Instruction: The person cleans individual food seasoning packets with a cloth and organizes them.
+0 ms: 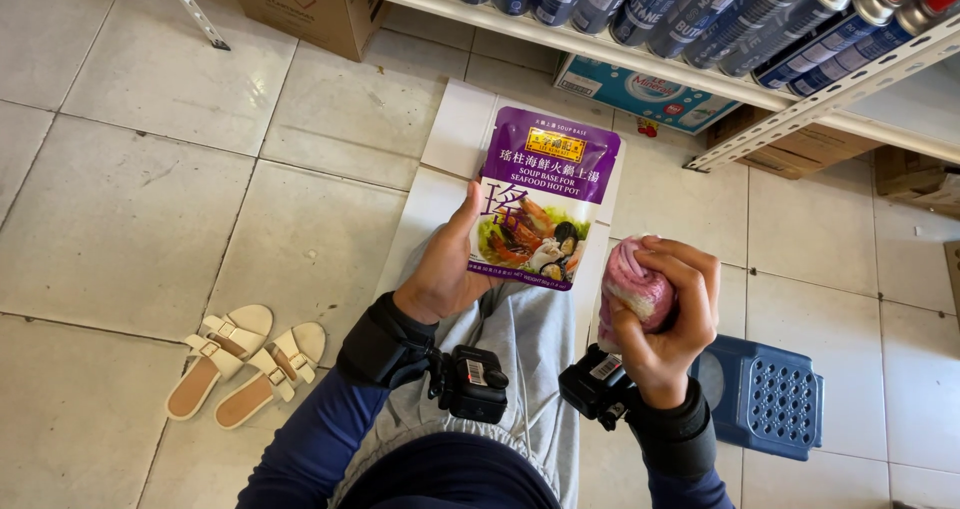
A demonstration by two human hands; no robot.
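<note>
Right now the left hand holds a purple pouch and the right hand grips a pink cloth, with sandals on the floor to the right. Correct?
Not quite. The sandals lie to the left, as the head view shows. The left hand does hold the purple pouch, and the right hand grips the pink cloth.

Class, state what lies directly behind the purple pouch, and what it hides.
Behind the purple pouch, held by the left hand, lies flattened white cardboard on floor tiles. The cardboard's middle is covered.
</note>
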